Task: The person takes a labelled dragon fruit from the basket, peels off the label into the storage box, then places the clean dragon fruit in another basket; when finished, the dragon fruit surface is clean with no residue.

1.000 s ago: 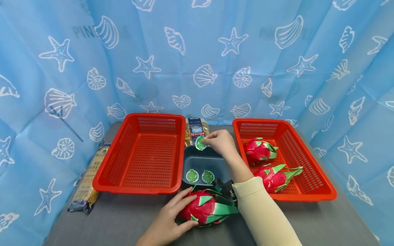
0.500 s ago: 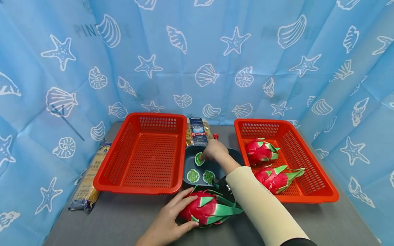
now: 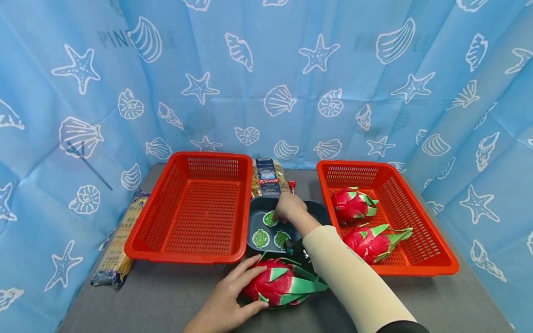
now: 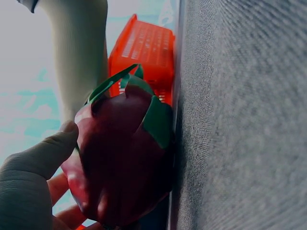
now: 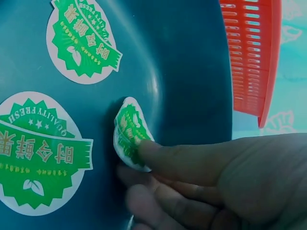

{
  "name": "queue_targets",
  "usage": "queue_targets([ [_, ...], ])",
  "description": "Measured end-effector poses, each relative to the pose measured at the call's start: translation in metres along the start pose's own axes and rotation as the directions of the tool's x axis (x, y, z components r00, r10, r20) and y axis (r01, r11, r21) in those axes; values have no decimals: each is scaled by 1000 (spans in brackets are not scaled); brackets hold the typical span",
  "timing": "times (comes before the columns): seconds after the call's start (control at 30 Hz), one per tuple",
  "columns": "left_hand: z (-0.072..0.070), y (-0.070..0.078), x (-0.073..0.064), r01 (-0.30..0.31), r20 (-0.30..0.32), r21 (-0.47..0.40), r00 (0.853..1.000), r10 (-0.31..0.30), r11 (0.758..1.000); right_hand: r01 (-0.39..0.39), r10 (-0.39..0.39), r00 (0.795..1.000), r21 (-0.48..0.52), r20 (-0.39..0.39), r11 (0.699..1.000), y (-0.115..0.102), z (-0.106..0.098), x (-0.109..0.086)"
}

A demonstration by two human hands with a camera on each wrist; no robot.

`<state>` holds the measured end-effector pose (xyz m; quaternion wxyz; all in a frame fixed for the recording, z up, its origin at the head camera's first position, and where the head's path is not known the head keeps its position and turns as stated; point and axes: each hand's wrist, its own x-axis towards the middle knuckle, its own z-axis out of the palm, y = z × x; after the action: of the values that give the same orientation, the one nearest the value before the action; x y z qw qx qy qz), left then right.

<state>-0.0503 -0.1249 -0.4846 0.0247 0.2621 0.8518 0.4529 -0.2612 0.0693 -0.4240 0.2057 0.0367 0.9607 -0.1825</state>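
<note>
My left hand [image 3: 226,293] grips a red-and-green dragon fruit [image 3: 272,282] lying on the grey table. In the left wrist view, the thumb [image 4: 50,148] lies along one side of the fruit, with fingers behind it. Inside a dark blue tray [image 3: 257,206], my right hand [image 3: 290,209] pinches a round green-and-white sticker [image 5: 130,125] between thumb and finger. That sticker looks bent in the right wrist view; its lower edge is hidden by the fingers. Two similar stickers lie flat in the tray, a left one [image 3: 260,238] and a right one [image 3: 281,239].
A red basket [image 3: 133,247] stands to the left, another red basket [image 3: 420,268] with two dragon fruits [image 3: 354,203] to the right. Behind the tray are a pasta bag [image 3: 268,178] and a small red object [image 3: 292,185]. A long noodle pack [image 3: 120,245] lies far left.
My right hand has come down from above the tray's back edge into the tray with the sticker pinched. My left hand keeps its hold on the dragon fruit.
</note>
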Motion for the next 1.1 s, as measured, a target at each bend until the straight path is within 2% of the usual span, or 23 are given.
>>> queue_targets([
  [0.17, 0, 1, -1, -9, -8, 12, 1000, 10, 1000, 10, -13, 999, -100, -30, 995, -1, 5, 3],
  [0.3, -1, 1, -1, -25, -13, 18, 1000, 25, 1000, 29, -42, 997, -192, -66, 981, -2, 8, 5],
  [0.43, -1, 2, 0, -14, -9, 3, 1000, 14, 1000, 31, -51, 996, -261, -71, 965, -4, 8, 6],
  [0.63, -1, 3, 0, 11, -7, -14, 1000, -11, 1000, 56, -80, 995, -337, -58, 940, -10, -1, -8],
  [0.8, -1, 2, 0, 4, -12, -28, 1000, -5, 1000, 118, -155, 982, -285, -111, 951, -19, -17, -37],
  [1.0, 1, 1, -1, -27, -27, -29, 999, 26, 999, 242, -271, 935, -149, -228, 959, -19, -45, -74],
  [1.1, 2, 1, -1, -36, -26, -23, 999, 35, 999, 306, -311, 908, -63, -281, 950, -13, -56, -93],
])
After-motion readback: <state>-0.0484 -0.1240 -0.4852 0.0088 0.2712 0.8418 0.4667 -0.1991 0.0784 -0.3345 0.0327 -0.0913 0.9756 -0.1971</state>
